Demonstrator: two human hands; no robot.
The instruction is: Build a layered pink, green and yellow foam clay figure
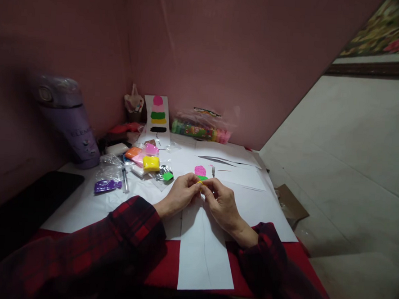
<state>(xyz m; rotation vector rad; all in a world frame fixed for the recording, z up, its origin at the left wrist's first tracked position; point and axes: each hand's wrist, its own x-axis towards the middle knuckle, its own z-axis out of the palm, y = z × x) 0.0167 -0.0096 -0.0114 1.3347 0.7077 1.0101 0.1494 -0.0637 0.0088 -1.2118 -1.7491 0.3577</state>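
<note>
A small bit of yellow modelling clay (201, 183) is pinched between the fingertips of my left hand (180, 194) and my right hand (223, 204). Both hands meet over a long white paper strip (206, 267) with a thin pencil line down it. Just beyond my fingers, pink clay (200, 170) and green clay (202, 177) lie flat on the strip, the green partly hidden by my hands. A small fork (213, 171) lies beside the pink clay, its handle behind my right hand.
Packets of coloured clay, one yellow (151, 163) and one purple (108, 186), lie at the left near a clear pen-like stick (125, 181). A purple tumbler (69, 119) stands behind them. A colour-sample card (158, 120) leans on the wall beside a plastic bag (204, 127).
</note>
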